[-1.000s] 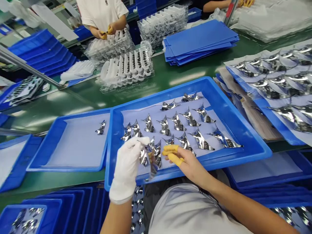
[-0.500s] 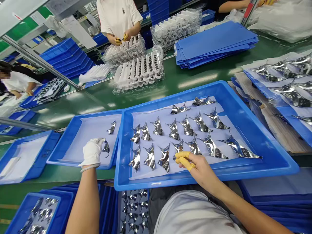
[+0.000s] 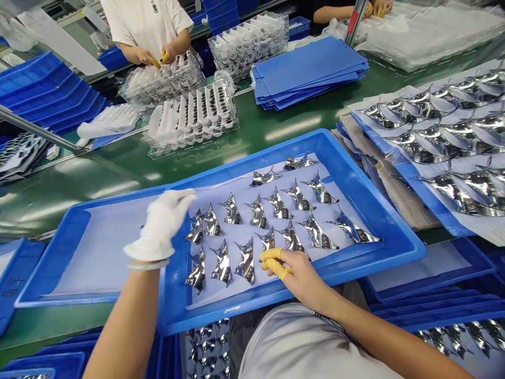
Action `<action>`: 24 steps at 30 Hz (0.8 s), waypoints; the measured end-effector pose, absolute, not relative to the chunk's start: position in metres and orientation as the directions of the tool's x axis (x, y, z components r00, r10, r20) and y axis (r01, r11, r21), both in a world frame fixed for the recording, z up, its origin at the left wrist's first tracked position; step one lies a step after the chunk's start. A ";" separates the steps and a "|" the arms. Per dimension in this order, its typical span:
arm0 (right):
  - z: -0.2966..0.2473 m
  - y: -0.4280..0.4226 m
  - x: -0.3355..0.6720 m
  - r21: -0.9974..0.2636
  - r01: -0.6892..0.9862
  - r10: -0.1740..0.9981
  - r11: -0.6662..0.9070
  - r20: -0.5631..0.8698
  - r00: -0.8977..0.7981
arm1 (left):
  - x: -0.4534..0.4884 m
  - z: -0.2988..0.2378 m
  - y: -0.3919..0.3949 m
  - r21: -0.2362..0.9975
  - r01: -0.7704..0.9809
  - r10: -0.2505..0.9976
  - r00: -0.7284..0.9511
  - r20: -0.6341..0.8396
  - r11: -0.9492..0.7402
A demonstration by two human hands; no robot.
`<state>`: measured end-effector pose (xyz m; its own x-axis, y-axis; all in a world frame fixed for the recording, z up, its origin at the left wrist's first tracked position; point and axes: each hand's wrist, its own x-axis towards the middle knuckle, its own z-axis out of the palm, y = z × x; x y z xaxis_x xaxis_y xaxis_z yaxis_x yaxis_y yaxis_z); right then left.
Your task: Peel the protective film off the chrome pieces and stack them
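My left hand (image 3: 163, 223), in a white glove, hangs over the left wall of the large blue tray (image 3: 221, 316). Its fingers are drawn together, slightly blurred, and no metal piece shows at their tips. My right hand (image 3: 298, 273) has yellow finger cots on its pinched fingers. They sit over the lower part of a shiny curved metal piece (image 3: 265, 239) in the front row; whether they grip anything is hidden. Several like pieces (image 3: 244, 260) lie in rows on the white liner. Left of it stands a second lined blue tray (image 3: 94, 247); a dark bit shows behind my glove.
Many metal pieces (image 3: 442, 142) lie on a stack at the right. Blue sheets (image 3: 307, 68) and clear trays of small dark parts (image 3: 193, 116) stand at the back. A co-worker in a white shirt (image 3: 145, 26) handles parts there. More trays (image 3: 434, 310) are below the bench.
My left hand has moved right from the left tray to the large tray's edge; the metal piece it held no longer shows. The view has shifted right. My right hand stays by the same piece.
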<state>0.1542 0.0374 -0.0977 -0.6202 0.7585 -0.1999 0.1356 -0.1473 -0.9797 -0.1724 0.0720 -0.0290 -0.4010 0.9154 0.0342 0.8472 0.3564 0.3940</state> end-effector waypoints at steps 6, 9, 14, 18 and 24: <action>-0.096 0.038 0.154 -0.974 0.093 0.763 -0.209 -0.221 -0.608 | -0.060 -0.094 0.134 0.435 0.891 0.986 -0.073 -0.149 0.132; -0.096 0.038 0.155 -0.974 0.088 0.763 -0.209 -0.219 -0.608 | -0.041 -0.109 0.148 0.436 0.883 0.980 -0.106 -0.168 0.171; -0.100 0.036 0.159 -0.984 -0.034 0.828 -0.177 -0.130 -0.545 | -0.049 -0.067 0.126 0.564 0.801 0.979 -0.181 -0.093 0.202; -0.098 0.034 0.158 -0.989 -0.081 0.922 -0.126 -0.087 -0.377 | -0.055 -0.036 0.067 0.864 0.501 0.985 -0.167 0.036 0.053; -0.071 0.031 0.149 -0.873 -0.363 0.773 -0.325 -0.024 -0.634 | -0.034 -0.053 -0.004 0.973 -0.218 0.913 -0.379 -0.153 0.073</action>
